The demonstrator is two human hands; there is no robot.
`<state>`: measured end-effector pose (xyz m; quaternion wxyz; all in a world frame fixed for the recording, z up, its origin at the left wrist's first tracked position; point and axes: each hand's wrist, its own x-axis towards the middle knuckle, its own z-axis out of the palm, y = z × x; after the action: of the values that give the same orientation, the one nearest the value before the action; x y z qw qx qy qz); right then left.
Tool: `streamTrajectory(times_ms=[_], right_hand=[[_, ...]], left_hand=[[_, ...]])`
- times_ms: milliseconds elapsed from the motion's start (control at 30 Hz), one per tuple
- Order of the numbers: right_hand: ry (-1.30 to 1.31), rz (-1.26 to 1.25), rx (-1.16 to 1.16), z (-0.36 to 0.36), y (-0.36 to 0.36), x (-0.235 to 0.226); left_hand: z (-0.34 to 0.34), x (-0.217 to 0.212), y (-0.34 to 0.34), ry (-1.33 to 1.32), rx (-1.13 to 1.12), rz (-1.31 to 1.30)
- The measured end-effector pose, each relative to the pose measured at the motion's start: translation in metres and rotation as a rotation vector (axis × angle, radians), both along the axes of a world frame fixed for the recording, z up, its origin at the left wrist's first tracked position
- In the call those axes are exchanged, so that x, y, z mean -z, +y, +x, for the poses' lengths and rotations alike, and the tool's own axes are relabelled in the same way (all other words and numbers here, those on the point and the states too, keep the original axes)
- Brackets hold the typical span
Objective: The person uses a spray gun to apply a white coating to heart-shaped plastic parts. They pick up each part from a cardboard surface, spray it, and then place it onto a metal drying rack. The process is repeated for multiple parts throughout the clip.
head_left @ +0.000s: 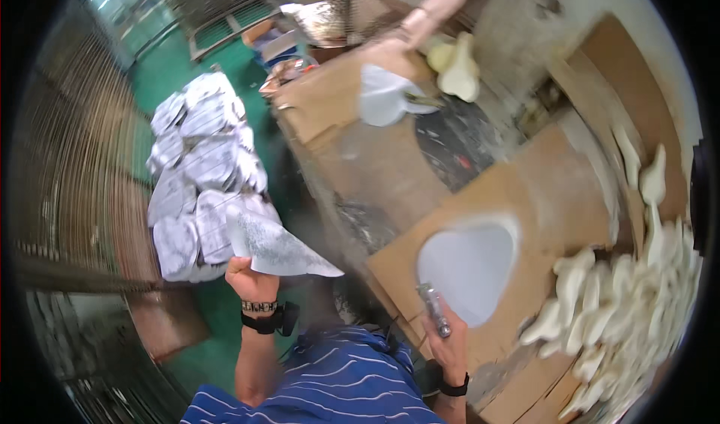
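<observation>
While our left hand [251, 280] was raised beside the table [309, 166], its thumb and fingers pinched the lower left edge of a white sheet [279, 245] with grey speckling on its face. We held that sheet off the table, overlapping the white bundles [214, 161] in our view. Its long axis ran from upper left to lower right, and its narrow tip pointed right, toward the table. Our right hand [448, 349] was closed around a small silver tool [435, 311], which slanted up and left, its far end over the lower left edge of a flat white piece [474, 266]; whether the two touched, we could not tell. That piece, a rounded triangle narrowing toward us, lay on brown cardboard [551, 199].

Between our hands the table's edge slanted down and right, with a gap between it and the sheet's tip. To the right, a strip of cardboard parted the flat piece from a heap of cream pieces [596, 304]. Farther off, a co-worker's hand [396, 43], its grip too blurred for us to tell, was near a second white piece [381, 94].
</observation>
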<state>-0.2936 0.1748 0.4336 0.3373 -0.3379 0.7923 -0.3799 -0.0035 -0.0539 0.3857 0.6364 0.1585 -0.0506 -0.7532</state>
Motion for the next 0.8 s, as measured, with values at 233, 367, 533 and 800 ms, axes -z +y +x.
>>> streamTrajectory(times_ms=[233, 367, 533, 800], right_hand=[[0.522, -0.094, -0.143, -0.028, -0.168, 0.113], [0.992, 0.118, 0.010, -0.070, -0.233, 0.239], [1.157, 0.726, 0.126, -0.042, -0.285, 0.278], [-0.487, 0.401, -0.938, 0.245, -0.398, 0.061]], left_hand=[[0.114, 0.019, -0.041, -0.080, -0.290, 0.250], [0.167, 0.035, -0.076, -0.021, -0.327, 0.346], [0.219, 0.051, -0.103, 0.044, -0.424, 0.318], [0.256, 0.032, -0.159, 0.103, -0.606, 0.318]])
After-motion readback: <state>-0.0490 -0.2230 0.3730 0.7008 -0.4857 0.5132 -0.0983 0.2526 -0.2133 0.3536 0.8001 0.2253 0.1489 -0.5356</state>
